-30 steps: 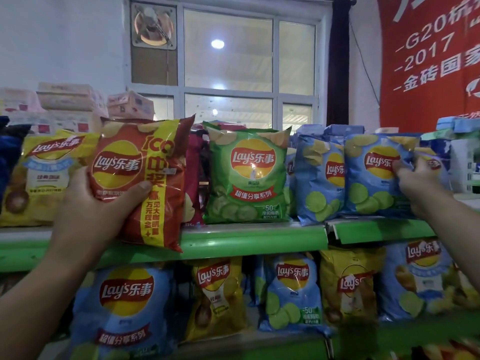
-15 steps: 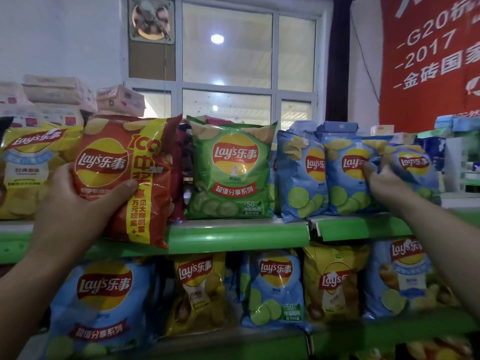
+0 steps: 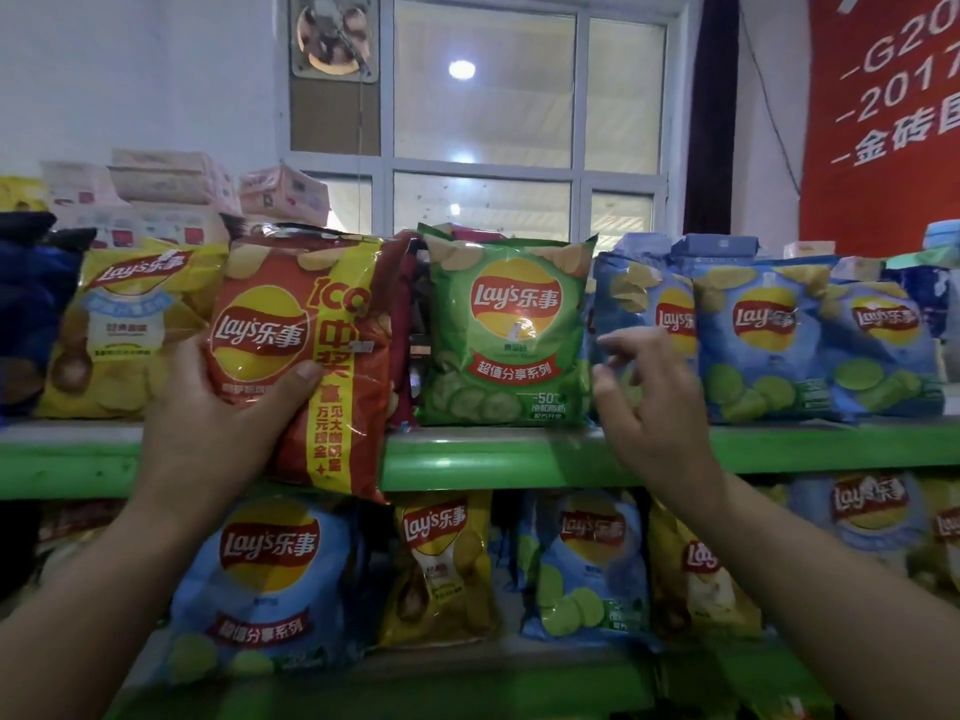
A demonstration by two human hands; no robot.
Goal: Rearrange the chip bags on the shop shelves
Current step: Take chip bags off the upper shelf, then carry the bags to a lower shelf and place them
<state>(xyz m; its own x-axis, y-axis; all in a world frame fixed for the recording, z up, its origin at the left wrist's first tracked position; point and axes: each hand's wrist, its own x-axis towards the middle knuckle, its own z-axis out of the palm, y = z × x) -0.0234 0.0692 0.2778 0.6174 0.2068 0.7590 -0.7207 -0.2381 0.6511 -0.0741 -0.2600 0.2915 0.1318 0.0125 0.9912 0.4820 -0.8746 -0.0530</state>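
Holds the red chip bag (image 3: 260,335) in the left grip (image 3: 208,433) before the edge of the green shelf (image 3: 493,454), with the right grip (image 3: 654,413) released near the blue bags (image 3: 763,345); probably light, puffy, slick and crushable, so best taken gently by the sides.

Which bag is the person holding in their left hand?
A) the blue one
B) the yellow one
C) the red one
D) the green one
C: the left hand grips the red chip bag, thumb across its front, while the green bag stands by itself on the green shelf.
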